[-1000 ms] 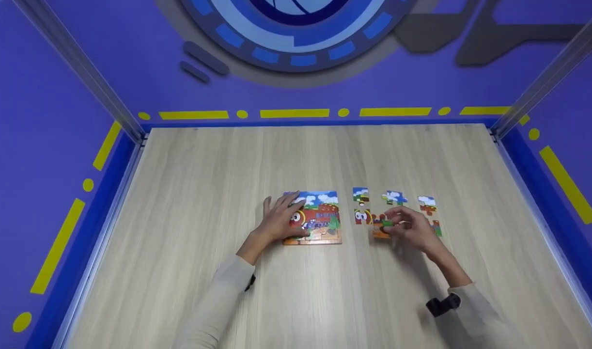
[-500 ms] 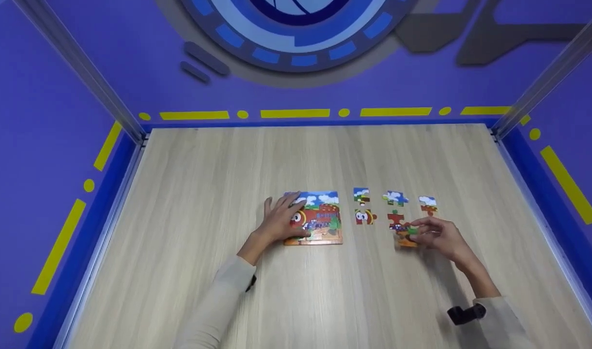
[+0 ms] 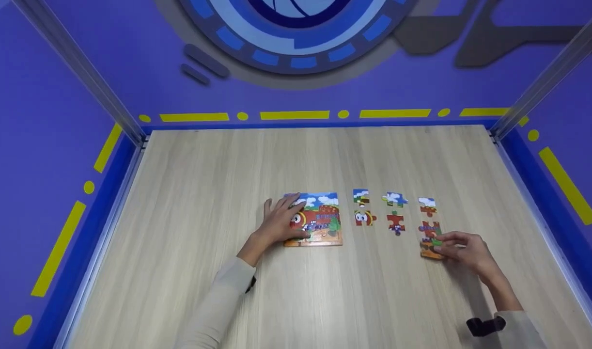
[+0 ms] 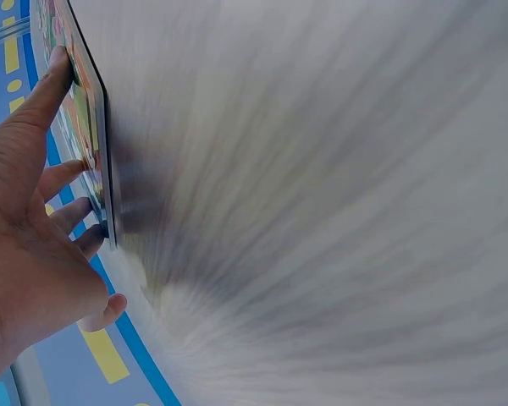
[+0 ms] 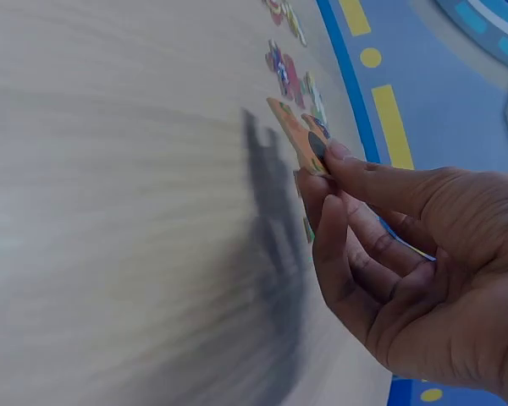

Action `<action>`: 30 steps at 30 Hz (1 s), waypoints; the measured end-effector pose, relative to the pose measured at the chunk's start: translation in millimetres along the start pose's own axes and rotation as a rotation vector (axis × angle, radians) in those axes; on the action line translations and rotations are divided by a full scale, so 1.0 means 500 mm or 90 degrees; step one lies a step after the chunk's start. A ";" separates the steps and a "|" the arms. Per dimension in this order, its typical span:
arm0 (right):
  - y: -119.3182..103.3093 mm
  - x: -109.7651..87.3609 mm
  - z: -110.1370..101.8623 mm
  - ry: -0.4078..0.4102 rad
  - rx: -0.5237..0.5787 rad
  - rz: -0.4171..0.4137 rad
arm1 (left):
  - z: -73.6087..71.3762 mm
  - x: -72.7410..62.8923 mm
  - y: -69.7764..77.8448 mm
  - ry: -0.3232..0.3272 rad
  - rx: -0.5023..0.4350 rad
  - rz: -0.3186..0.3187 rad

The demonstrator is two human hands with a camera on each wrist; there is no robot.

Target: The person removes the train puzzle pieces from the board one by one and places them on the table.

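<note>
My left hand lies over the left side of a square jigsaw puzzle board, fingers spread and thumb on its lower part. The left wrist view has those fingertips touching the board near its edge. Between thumb and fingers, my right hand pinches an orange-and-green puzzle piece. In the right wrist view this puzzle piece is tilted, raised above its shadow on the table. Just above it in the head view lies a red puzzle piece, which it partly overlaps.
Loose puzzle pieces lie in rows right of the board: an eyed piece, a red piece, and sky pieces along the top. Purple panels with yellow marks enclose the wooden table at the back and sides.
My right hand has carried the orange-and-green puzzle piece rightward and slightly toward me, from beside the eyed piece to below the right column. My left hand has stayed on the board.
</note>
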State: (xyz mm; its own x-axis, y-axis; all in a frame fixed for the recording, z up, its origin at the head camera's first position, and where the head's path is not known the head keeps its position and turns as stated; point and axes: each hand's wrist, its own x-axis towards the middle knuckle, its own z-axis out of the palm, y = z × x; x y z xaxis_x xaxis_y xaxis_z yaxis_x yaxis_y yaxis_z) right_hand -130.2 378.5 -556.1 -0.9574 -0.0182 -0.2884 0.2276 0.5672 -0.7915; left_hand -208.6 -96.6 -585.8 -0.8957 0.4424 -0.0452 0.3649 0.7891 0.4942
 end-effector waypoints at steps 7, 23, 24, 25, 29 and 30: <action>0.018 -0.008 -0.003 -0.005 -0.041 0.015 | -0.001 -0.003 0.000 0.003 -0.014 0.004; 0.013 -0.008 0.004 0.042 -0.235 -0.094 | -0.002 -0.002 0.000 0.000 -0.024 0.012; 0.013 -0.009 0.006 0.039 -0.242 -0.099 | -0.001 -0.002 -0.001 -0.001 -0.026 0.012; 0.014 -0.009 0.007 0.034 -0.246 -0.102 | -0.001 -0.002 -0.001 0.000 -0.027 0.012; 0.014 -0.011 0.012 0.026 -0.253 -0.111 | -0.002 -0.003 -0.001 0.000 -0.025 0.015; 0.014 -0.011 0.013 0.027 -0.253 -0.112 | -0.003 -0.003 0.000 -0.002 -0.021 0.014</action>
State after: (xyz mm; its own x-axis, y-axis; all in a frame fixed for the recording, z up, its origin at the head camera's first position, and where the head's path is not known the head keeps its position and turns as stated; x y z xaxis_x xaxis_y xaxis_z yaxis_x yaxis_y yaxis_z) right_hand -122.2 377.2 -563.5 -0.9839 -0.1132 -0.1383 -0.0176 0.8316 -0.5551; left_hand -207.7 -98.2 -584.5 -0.8870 0.4603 -0.0363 0.3754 0.7649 0.5234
